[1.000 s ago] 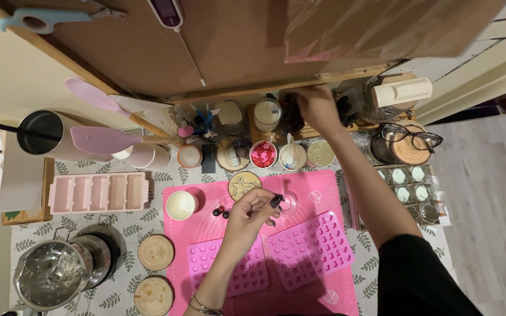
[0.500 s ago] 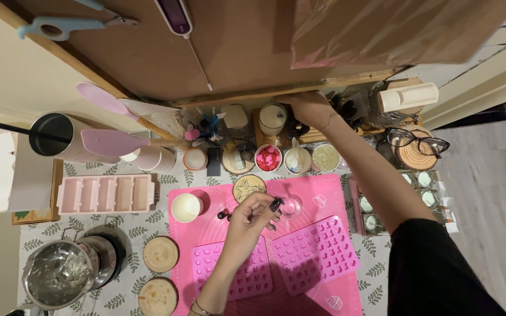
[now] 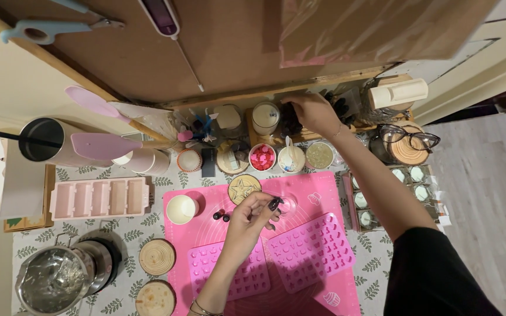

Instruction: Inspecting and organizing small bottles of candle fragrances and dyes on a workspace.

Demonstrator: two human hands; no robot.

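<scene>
A craft table covered with a leaf-patterned cloth [image 3: 118, 225] is seen from above, with a bright pink silicone work mat [image 3: 317, 190] spread over its middle. The left hand [image 3: 252, 217] is held above this mat, its fingers pinched together on a small dark object [image 3: 274, 203]; what this object is cannot be told. Just left of the hand, two small dark beads [image 3: 222, 216] lie on the mat, and a round wooden disc with a star cut-out [image 3: 244, 188] sits just beyond the fingertips. Near the hand, toward the viewer, two pink silicone moulds with many tiny cavities [image 3: 311, 251] are laid side by side.

The right hand [image 3: 310, 112] is stretched to the far edge of the table, where its fingers are curled over dark items [image 3: 290, 117] on a low wooden shelf, beside a white candle in a glass jar [image 3: 265, 118]; whether anything is actually gripped there cannot be told. Below that hand, a small white bowl of red and pink pieces [image 3: 262, 157] stands in a row with other little bowls. A pale pink bar mould with five slots [image 3: 99, 198] rests at the left, and a steel pot [image 3: 54, 281] is seen at the near-left corner.
</scene>
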